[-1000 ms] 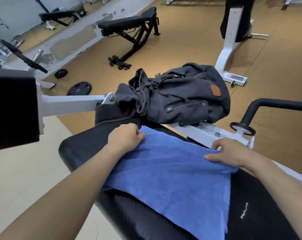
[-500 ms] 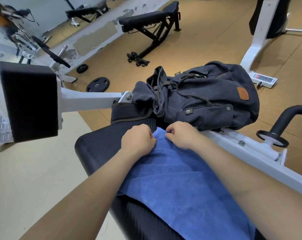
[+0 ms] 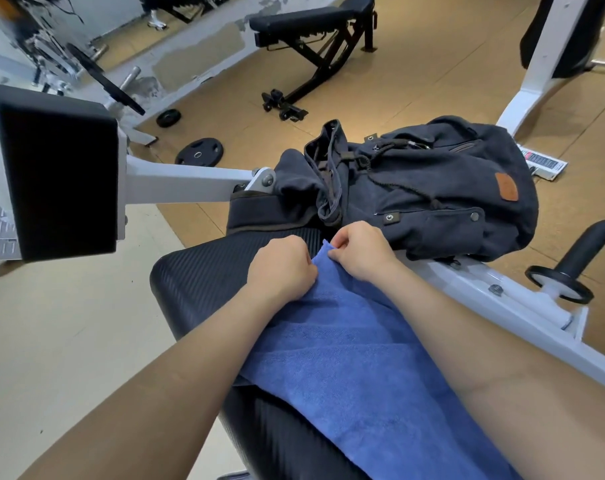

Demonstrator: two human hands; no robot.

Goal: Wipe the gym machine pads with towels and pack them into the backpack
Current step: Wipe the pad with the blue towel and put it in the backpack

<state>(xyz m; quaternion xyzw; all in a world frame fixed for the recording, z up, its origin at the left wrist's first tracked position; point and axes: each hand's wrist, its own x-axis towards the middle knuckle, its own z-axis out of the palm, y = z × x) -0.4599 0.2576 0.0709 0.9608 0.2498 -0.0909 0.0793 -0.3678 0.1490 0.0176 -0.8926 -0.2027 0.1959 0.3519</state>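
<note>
A blue towel [image 3: 349,362] lies folded lengthwise over the black ribbed seat pad [image 3: 204,271] of a gym machine. My left hand [image 3: 280,268] grips the towel's far left edge with curled fingers. Close beside it, my right hand [image 3: 359,251] pinches the towel's far corner. Just beyond both hands a dark grey backpack [image 3: 432,192] lies on its side on the machine, its drawstring mouth open toward the left.
A square black pad [image 3: 55,174] on a white arm [image 3: 183,181] juts out at the left. The white frame rail [image 3: 501,306] and a black handle [image 3: 585,247] run along the right. On the tan floor beyond lie weight plates [image 3: 198,151] and a black bench [image 3: 308,36].
My right hand has carried the towel's right corner across to the left hand, folding the towel narrower. Since half a second ago the hands have hardly moved.
</note>
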